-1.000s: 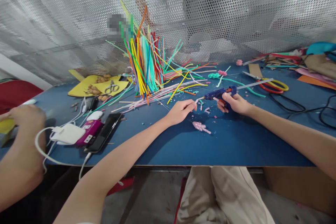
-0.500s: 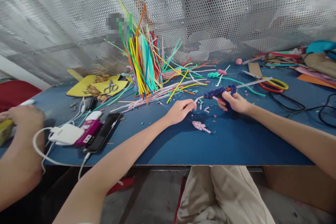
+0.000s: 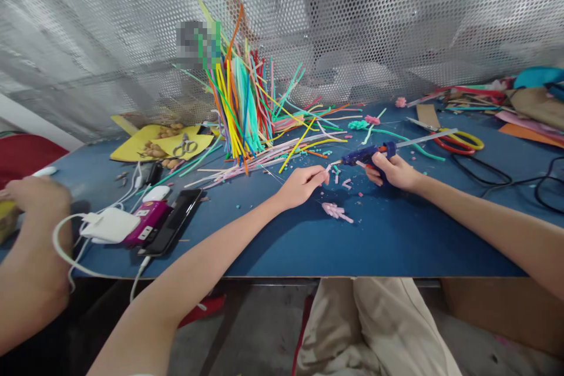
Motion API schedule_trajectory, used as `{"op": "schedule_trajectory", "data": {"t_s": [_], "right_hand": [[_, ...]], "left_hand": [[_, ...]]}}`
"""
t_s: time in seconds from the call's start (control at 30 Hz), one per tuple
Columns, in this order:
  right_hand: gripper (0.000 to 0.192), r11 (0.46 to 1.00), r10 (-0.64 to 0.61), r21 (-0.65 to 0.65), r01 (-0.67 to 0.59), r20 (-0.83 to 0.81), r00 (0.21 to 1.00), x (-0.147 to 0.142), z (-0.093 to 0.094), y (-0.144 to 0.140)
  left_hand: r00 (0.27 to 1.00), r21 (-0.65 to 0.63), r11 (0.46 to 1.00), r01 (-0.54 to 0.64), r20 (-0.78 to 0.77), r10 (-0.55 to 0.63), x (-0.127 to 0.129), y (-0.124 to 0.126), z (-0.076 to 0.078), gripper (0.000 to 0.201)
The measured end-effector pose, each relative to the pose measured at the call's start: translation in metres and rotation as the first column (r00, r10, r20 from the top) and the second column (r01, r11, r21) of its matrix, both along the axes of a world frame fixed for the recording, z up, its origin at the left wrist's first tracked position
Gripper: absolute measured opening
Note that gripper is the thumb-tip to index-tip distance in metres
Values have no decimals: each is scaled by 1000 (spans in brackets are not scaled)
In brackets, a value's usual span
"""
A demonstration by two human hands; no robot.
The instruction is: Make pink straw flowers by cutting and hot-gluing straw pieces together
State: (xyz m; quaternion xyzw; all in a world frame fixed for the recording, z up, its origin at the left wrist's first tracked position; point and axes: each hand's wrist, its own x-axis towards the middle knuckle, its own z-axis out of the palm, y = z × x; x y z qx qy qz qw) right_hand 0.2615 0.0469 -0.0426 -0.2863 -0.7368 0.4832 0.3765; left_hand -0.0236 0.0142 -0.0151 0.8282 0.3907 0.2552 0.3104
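My right hand is wrapped round the handle of a dark blue glue gun, whose nozzle points left. A long clear glue stick juts from its back end. Between the pinched fingers of my left hand is a short pale pink piece of pipe cleaner, close to the nozzle; whether they touch I cannot tell. Below, a leaf-like cluster of pink pipe cleaner pieces lies on the blue table. Small cut pink pieces are scattered between my hands.
Many coloured pipe cleaners stand bundled at the back. Red-and-yellow scissors and a black cable lie right. A phone, a purple power strip and white cables are left. Another person's hand is at the far left.
My hands and the glue gun hold nearly the same place. The other person's hand at the far left has shifted slightly left.
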Motion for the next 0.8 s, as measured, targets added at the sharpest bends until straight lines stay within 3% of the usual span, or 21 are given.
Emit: {"op": "schedule_trajectory", "data": {"t_s": [0.2, 0.33, 0.43, 0.5, 0.57, 0.7, 0.8], "right_hand": [[57, 1000, 9, -17, -9, 10, 1000, 2, -6, 4], [59, 999, -15, 40, 12, 68, 998, 0, -1, 5], [58, 970, -200, 167, 177, 133, 971, 7, 7, 11], [54, 914, -355, 253, 318, 116, 928, 18, 13, 18], [50, 879, -421, 273, 391, 59, 905, 31, 16, 24], [48, 948, -279, 127, 291, -102, 955, 42, 16, 26], [65, 989, -145, -33, 141, -186, 972, 29, 14, 14]], "left_hand": [[1000, 2, 1000, 0, 26, 0, -1, 0, 0, 43], [994, -11, 1000, 9, 108, -8, -2, -3, 3, 45], [990, 5, 1000, -11, 143, 10, -3, -6, 6, 49], [990, 39, 999, -36, 138, 30, -4, -8, 6, 50], [991, 67, 997, -49, 126, 40, -4, -8, 6, 51], [990, 39, 999, -32, 137, 26, -2, -6, 3, 48], [985, -97, 993, 70, 162, -54, 1, -5, 2, 51]]}}
